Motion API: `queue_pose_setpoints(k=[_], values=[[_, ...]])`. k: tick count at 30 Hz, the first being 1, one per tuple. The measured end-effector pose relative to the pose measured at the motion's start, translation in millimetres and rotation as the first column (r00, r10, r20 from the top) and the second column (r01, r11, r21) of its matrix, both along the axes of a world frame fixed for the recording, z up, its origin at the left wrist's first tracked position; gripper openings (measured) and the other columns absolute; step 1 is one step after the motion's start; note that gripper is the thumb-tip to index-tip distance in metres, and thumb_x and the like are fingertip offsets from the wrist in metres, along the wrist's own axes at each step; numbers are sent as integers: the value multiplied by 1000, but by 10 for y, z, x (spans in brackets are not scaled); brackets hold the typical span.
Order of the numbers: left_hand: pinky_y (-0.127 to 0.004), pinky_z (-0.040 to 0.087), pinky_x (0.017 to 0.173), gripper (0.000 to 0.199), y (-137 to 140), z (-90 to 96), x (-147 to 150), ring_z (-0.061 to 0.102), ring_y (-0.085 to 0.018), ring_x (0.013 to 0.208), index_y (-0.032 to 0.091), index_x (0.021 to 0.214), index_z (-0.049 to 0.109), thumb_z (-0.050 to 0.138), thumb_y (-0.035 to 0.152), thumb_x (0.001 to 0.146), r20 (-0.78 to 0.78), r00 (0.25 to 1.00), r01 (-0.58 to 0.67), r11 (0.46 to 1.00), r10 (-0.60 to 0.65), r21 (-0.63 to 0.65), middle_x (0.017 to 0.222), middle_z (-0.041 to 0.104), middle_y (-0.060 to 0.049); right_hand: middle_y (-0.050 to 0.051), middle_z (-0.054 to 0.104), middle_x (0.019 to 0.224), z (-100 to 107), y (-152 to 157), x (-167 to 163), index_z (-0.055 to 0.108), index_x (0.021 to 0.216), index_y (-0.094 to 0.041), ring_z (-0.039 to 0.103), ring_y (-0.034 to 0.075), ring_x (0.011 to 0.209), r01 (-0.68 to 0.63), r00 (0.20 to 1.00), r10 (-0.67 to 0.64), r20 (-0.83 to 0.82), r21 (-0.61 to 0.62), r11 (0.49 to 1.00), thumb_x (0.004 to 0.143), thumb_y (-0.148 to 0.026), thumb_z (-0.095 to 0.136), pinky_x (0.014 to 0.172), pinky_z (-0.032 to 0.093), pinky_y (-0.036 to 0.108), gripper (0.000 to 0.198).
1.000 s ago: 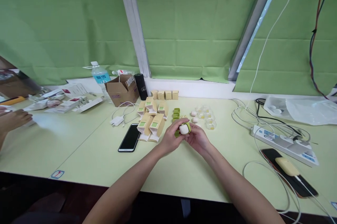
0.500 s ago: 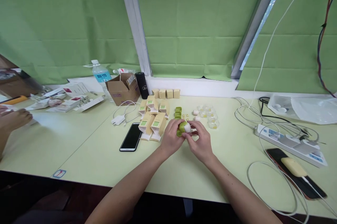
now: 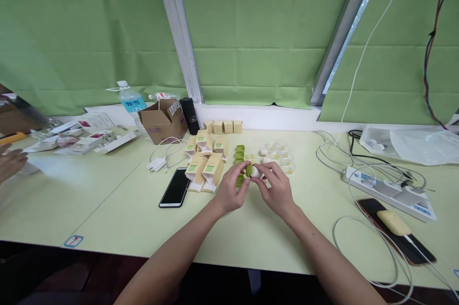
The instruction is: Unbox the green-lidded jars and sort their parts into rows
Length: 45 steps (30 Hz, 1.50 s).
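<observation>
Between both hands, over the middle of the table, is a small rounded piece with a green part [image 3: 248, 170] and a white part [image 3: 256, 171]. My left hand [image 3: 230, 188] pinches the green side. The fingertips of my right hand [image 3: 278, 187] are closed on the white side. Fingers partly cover the piece. Just behind and left of it stands a row of green ring-like cups [image 3: 239, 154], with tiny yellow clips [image 3: 249, 156] beside them. White rounded pieces [image 3: 264, 152] and clear domed shells [image 3: 281, 153] lie beyond my right hand.
Small cardboard boxes [image 3: 212, 167] stand left of my hands, near a phone [image 3: 174, 188]. Behind are a carton [image 3: 163, 125], a black flask [image 3: 190, 117] and a water bottle [image 3: 132, 102]. At right lie a power strip [image 3: 389, 192], cables and another phone [image 3: 401, 238]. A co-worker's hand [image 3: 12, 161] is at far left.
My hands have turned the green-and-white piece slightly, and my left fingers have shifted on its green side. The view has swung slightly right. The co-worker's hand has moved.
</observation>
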<state>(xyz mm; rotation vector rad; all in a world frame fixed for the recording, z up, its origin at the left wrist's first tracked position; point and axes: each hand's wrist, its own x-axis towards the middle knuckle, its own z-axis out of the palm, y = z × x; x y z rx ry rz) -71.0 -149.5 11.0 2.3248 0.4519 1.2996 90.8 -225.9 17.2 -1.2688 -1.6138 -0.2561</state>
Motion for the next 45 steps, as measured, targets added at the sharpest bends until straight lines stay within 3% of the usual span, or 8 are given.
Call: queue_pose_setpoints(k=[4, 8, 17, 24, 30, 35, 38, 45], values=[[-38, 58, 89, 33, 36, -24, 12, 69, -22, 105, 20, 132, 55, 48, 24, 100, -6, 999, -45, 999, 45, 9, 118, 71, -12, 9, 69, 100, 10, 8, 38, 64, 130, -21, 67, 19, 82, 48, 967, -53, 250, 26, 999, 101, -25, 57, 62, 53, 29, 30], [-38, 60, 89, 31, 61, -61, 28, 71, -22, 104, 19, 131, 57, 50, 23, 100, -47, 996, -73, 992, 78, 102, 116, 73, -11, 9, 70, 97, -32, 14, 63, 62, 131, -17, 66, 18, 79, 46, 937, -57, 345, 42, 998, 101, -24, 58, 60, 50, 28, 31], [-34, 61, 77, 27, 97, -141, 86, 75, -21, 88, 17, 122, 61, 46, 17, 101, -28, 967, -231, 917, 254, 326, 99, 77, -9, 10, 66, 99, -137, 47, -21, 58, 130, -16, 65, 19, 83, 26, 968, -36, 247, 46, 999, 102, -20, 51, 60, 51, 28, 29], [-30, 56, 66, 26, 66, -126, 114, 72, -18, 69, 17, 112, 65, 44, 15, 99, 11, 940, -323, 874, 342, 362, 81, 76, -5, 11, 62, 97, -124, 56, -148, 55, 128, -15, 61, 21, 81, 87, 968, -101, 230, 72, 994, 100, -16, 45, 62, 51, 31, 30], [-30, 56, 70, 24, 23, -110, 140, 71, -18, 74, 19, 108, 66, 46, 17, 96, 19, 950, -309, 927, 312, 214, 88, 76, -5, 13, 60, 103, -170, 62, -180, 54, 129, -16, 62, 22, 87, 94, 982, -96, 165, 25, 995, 101, -18, 42, 64, 54, 31, 31], [-38, 58, 88, 33, 37, -79, 89, 70, -23, 102, 20, 130, 58, 50, 25, 98, -44, 994, -98, 994, 100, 42, 114, 73, -11, 14, 59, 112, -183, 68, -121, 52, 132, -19, 64, 25, 101, 47, 999, -47, 15, -29, 998, 100, -19, 45, 80, 60, 37, 32], [-41, 57, 93, 44, 62, -77, 68, 67, -25, 109, 22, 138, 54, 60, 27, 94, -97, 995, -4, 999, -1, -51, 125, 69, -12, 14, 60, 116, -199, 65, -67, 52, 131, -21, 63, 25, 107, -1, 997, -3, -77, -50, 999, 99, -19, 47, 89, 59, 41, 32], [-38, 56, 92, 42, 100, -107, 80, 66, -22, 104, 24, 130, 56, 65, 23, 89, -76, 996, -61, 970, 44, -237, 122, 68, -8, 13, 61, 118, -146, 40, -1, 54, 126, -22, 62, 23, 109, 26, 974, -28, -227, -11, 1000, 99, -24, 50, 83, 61, 37, 27]])
